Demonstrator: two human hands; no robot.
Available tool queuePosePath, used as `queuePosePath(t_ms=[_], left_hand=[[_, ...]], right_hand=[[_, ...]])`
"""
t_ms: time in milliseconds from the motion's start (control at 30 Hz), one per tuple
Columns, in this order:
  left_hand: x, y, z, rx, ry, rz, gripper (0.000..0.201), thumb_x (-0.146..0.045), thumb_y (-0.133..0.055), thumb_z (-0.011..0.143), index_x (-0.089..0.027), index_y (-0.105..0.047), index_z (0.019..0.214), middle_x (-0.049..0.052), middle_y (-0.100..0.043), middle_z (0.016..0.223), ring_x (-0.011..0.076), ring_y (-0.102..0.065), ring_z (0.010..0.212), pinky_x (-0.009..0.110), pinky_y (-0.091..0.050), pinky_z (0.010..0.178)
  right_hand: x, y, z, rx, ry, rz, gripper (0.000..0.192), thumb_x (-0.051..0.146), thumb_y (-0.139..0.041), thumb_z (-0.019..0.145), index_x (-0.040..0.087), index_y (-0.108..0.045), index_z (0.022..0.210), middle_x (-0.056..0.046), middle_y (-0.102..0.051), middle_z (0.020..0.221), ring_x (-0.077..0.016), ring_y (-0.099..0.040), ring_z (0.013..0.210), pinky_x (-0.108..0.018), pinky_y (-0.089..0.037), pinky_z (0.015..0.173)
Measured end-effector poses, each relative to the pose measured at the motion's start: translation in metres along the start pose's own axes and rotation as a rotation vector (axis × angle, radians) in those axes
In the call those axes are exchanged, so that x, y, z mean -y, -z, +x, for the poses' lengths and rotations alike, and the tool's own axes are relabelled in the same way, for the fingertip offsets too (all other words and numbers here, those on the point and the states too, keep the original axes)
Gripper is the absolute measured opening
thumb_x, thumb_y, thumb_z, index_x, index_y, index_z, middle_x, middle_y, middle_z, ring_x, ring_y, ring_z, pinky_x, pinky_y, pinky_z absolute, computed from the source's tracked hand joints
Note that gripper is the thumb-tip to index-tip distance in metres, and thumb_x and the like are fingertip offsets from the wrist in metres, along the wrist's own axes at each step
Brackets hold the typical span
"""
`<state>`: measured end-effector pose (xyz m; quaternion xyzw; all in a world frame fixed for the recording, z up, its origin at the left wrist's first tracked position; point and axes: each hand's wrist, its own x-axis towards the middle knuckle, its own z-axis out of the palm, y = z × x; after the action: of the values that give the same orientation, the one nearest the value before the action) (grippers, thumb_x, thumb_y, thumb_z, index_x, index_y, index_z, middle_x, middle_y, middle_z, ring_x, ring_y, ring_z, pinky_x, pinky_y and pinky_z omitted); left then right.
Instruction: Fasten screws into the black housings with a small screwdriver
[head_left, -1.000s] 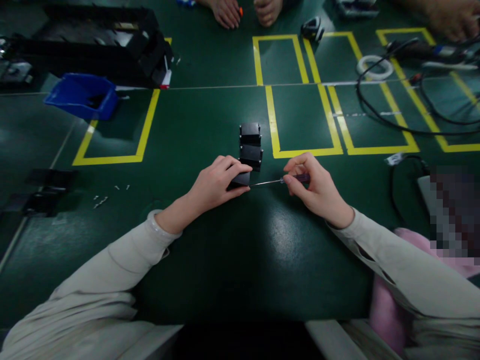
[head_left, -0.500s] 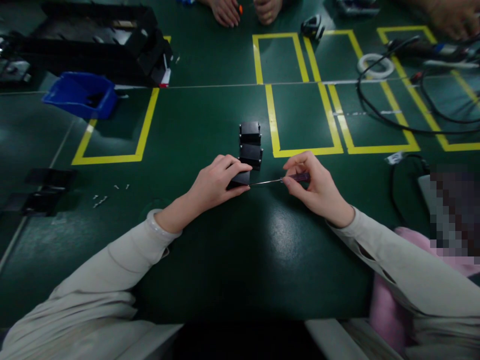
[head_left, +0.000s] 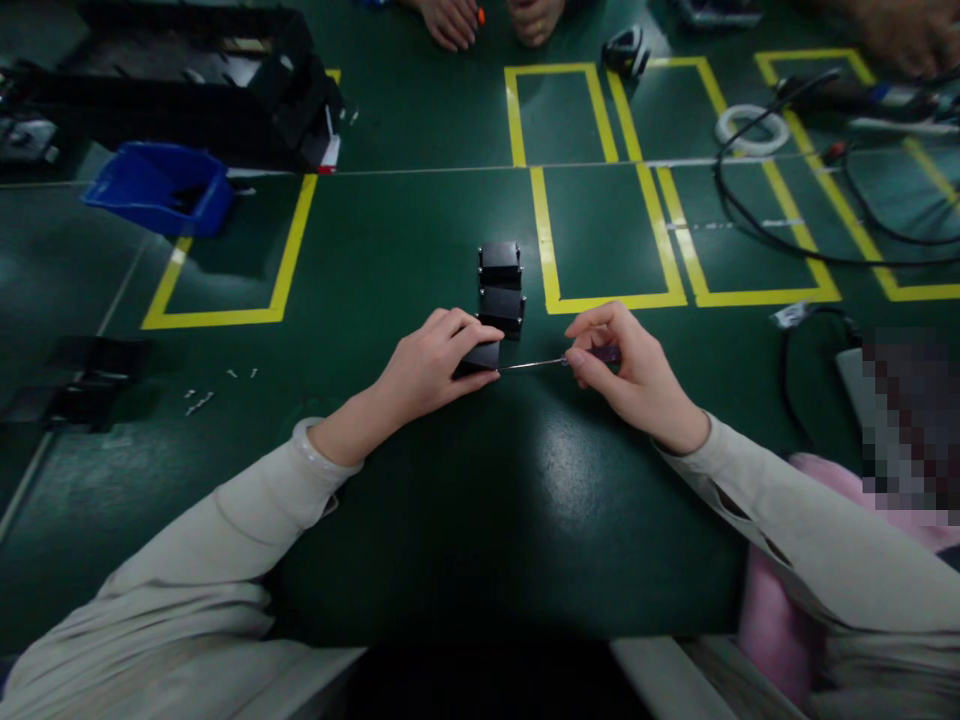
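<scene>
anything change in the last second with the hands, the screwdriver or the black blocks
Nothing visibly changed. The left hand still holds the nearest small black block on the green table, and the right hand still keeps the screwdriver lying level with its tip at that block. The two other black blocks stand behind it as before.

My left hand [head_left: 433, 363] covers most of the small black plastic block [head_left: 480, 357], so I can't see where the thin metal screwdriver [head_left: 559, 361] tip meets it. Its dark handle sits mostly hidden inside my right hand [head_left: 630, 372]. A co-worker's two hands [head_left: 491, 22] are cut off by the top edge.
</scene>
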<state>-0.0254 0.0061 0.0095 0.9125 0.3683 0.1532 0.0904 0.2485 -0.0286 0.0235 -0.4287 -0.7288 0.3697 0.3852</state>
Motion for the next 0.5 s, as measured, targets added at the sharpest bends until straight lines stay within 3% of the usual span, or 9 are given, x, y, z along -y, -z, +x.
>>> queuePosePath(t_ms=[100, 300, 500], left_hand=[[0.0000, 0.0000, 0.0001, -0.003, -0.002, -0.002, 0.040, -0.041, -0.063, 0.096, -0.020, -0.057, 0.129, 0.011, -0.062, 0.119, 0.0280, -0.057, 0.110, 0.040, -0.052, 0.086], [0.0004, 0.0002, 0.0007, 0.009, 0.009, -0.006, 0.040, -0.042, -0.063, 0.095, -0.021, -0.056, 0.129, 0.011, -0.062, 0.120, 0.0280, -0.057, 0.111, 0.040, -0.052, 0.088], [-0.0005, 0.0001, 0.0010, 0.011, 0.015, -0.005, 0.040, -0.041, -0.062, 0.096, -0.021, -0.056, 0.130, 0.011, -0.061, 0.120, 0.0275, -0.056, 0.111, 0.040, -0.052, 0.088]], right_hand=[[-0.0009, 0.0001, -0.0001, 0.013, -0.008, -0.003, 0.010, 0.028, -0.056, 0.100, 0.020, -0.051, 0.105, 0.007, -0.053, 0.065, -0.0087, -0.052, 0.056, -0.027, -0.040, 0.060], [0.0010, 0.0002, 0.0006, -0.003, 0.018, -0.036, 0.018, 0.018, -0.061, 0.093, 0.022, -0.050, 0.107, 0.006, -0.053, 0.073, -0.0103, -0.053, 0.063, -0.027, -0.042, 0.063], [-0.0003, -0.0006, 0.0002, 0.010, -0.014, -0.006, 0.011, 0.029, -0.057, 0.099, 0.022, -0.050, 0.105, 0.007, -0.052, 0.066, -0.0091, -0.052, 0.057, -0.027, -0.040, 0.060]])
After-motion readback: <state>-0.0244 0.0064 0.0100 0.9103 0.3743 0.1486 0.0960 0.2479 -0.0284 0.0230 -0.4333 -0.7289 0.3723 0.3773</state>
